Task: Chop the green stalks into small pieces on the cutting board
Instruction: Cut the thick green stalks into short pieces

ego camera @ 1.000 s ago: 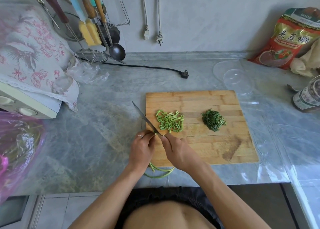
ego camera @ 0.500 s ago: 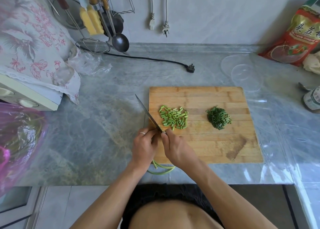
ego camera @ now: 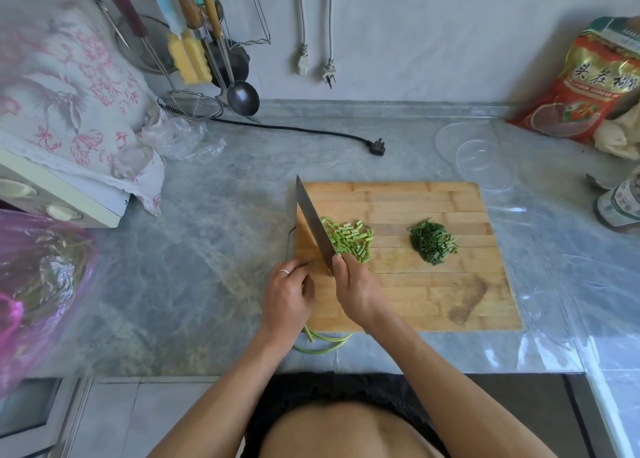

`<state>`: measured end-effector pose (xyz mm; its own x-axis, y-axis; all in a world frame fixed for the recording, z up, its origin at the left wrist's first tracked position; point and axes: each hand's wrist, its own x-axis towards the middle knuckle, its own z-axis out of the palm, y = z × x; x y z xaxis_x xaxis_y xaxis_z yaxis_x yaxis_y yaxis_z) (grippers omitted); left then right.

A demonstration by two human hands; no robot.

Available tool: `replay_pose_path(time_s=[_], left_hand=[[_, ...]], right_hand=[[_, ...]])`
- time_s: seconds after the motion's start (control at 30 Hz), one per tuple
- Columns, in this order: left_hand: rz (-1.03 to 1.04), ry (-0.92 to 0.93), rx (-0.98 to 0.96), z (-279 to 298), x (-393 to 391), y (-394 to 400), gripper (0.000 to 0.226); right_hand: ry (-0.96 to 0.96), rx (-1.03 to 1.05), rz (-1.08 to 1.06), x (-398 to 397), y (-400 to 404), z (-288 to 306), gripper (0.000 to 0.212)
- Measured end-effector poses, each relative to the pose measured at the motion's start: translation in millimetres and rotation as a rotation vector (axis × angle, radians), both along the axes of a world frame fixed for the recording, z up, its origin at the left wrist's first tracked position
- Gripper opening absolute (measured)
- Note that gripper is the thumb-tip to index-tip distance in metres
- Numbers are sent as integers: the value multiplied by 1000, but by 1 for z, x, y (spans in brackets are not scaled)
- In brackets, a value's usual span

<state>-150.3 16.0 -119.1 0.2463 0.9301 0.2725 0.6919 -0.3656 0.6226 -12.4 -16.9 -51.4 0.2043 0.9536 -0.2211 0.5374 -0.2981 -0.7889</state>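
Grey marble worktop carries everything. Bamboo cutting board sits centre-right on it, near edge close to the worktop front. Left hand, ring on one finger, fingers curled down over the green stalks at the board's left edge; stalk tails stick out under the wrist, off the board's near edge, curving onto the worktop. Right hand grips the knife handle, fingers wrapped round it. Blade runs away from the person, tip raised past the board's far-left corner, heel down just beside the left fingers. Pile of pale green cut pieces lies right against the blade's right side. Smaller pile of darker green chopped bits is further right, apart from the first.
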Motion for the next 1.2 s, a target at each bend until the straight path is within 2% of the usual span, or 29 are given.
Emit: replay_pose_path(time_s=[0.13,0.3,0.5,0.77,1.0,1.07,1.13,1.17,1.2], left_hand=[[22,-63,3,-2,-4,-1,21],[27,-41,-40,-3,-3,-1,16],[27,-11,-18,2,2,1,18],[82,-144,-45,-1,2,0,15],[124,-144,-50,-5,4,0,10],[137,-149,-39,-5,5,-1,12],[142,-173,-33,-3,8,-3,24],[139,-180,-33,-3,8,-3,25],[140,-179,-38,-2,8,-3,23]], right_hand=[[-35,31,61,8,-7,5,33],[-9,75,108,9,-21,10,38],[-70,84,150,2,-31,10,32],[-99,64,175,1,-30,13,33],[-161,33,239,-5,-27,15,28],[-196,0,225,-7,-24,8,39],[-255,-18,240,-9,-25,-1,68],[-277,-16,260,-11,-25,-5,74],[-268,-23,259,-12,-25,-4,69]])
